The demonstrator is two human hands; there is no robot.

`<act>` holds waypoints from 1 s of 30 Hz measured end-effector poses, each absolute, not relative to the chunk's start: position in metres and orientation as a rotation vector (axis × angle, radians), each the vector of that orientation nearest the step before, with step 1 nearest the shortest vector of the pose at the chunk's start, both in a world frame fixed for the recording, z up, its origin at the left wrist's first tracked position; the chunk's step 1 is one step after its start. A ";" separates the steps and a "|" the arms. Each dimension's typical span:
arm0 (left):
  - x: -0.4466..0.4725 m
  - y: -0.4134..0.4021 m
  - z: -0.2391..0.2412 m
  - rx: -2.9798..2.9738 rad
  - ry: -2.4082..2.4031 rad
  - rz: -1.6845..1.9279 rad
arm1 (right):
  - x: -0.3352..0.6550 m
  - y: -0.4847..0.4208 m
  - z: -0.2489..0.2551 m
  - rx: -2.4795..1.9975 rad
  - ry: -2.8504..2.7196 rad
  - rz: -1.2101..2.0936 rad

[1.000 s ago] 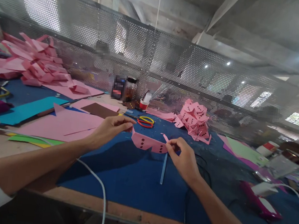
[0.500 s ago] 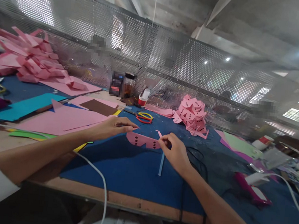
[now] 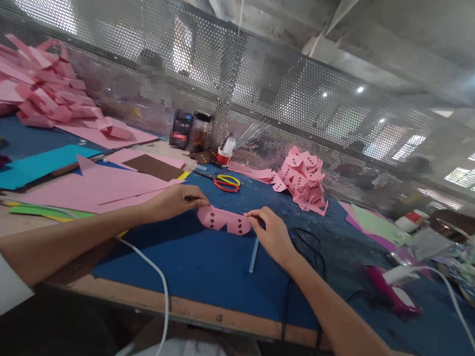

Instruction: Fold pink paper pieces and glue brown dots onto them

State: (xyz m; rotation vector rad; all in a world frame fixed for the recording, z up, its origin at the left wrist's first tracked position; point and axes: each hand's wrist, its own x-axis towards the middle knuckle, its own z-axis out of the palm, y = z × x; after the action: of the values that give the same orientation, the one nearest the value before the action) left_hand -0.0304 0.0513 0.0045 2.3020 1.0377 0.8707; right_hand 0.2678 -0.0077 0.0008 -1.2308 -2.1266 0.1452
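Note:
A pink paper cutout (image 3: 226, 221) with small dark diamond shapes and a V notch in its lower edge is stretched between my hands above the blue table mat. At its left end, my left hand (image 3: 190, 198) is closed in a pinch. My right hand (image 3: 268, 230) pinches the upper right end, with the other fingers curled. Just below the right hand lies a pale translucent stick (image 3: 254, 255), its upper part hidden behind the hand.
Scissors (image 3: 226, 183) and a heap of similar pink cutouts (image 3: 301, 177) lie beyond my hands. Pink sheets (image 3: 108, 186) spread to the left. A white cable (image 3: 161, 278) hangs over the front edge. At right are a magenta device (image 3: 393, 293) and black cables (image 3: 313, 249).
My right hand has brought the loose pink end up and in, and the cutout now looks bowed between both hands. The whole view has shifted slightly.

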 end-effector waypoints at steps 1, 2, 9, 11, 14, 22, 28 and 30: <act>-0.030 0.051 0.005 2.301 1.050 0.869 | 0.268 -0.008 0.001 -1.233 -2.131 0.149; -0.030 0.049 0.006 2.300 1.061 0.866 | 0.269 -0.008 0.000 -1.236 -2.134 0.152; -0.029 0.041 0.013 2.349 1.029 0.806 | 0.273 -0.007 -0.002 -1.262 -2.121 0.090; -0.030 0.043 0.011 2.369 1.025 0.786 | 0.274 -0.006 -0.003 -1.255 -2.135 0.063; -0.031 0.047 0.006 2.388 1.010 0.768 | 0.275 -0.005 -0.003 -1.246 -2.150 0.051; -0.032 0.052 0.002 2.391 1.021 0.796 | 0.276 -0.006 -0.003 -1.263 -2.144 0.043; -0.032 0.051 0.002 2.393 1.023 0.798 | 0.276 -0.006 -0.003 -1.258 -2.155 0.085; -0.031 0.050 0.003 2.383 1.036 0.791 | 0.276 -0.007 -0.002 -1.269 -2.135 0.081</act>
State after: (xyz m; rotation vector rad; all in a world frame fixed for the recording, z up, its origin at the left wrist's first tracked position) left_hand -0.0314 0.0496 0.0034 2.3829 1.0356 0.7908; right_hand 0.2763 -0.0066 -0.0020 -1.2693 -2.1352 0.0814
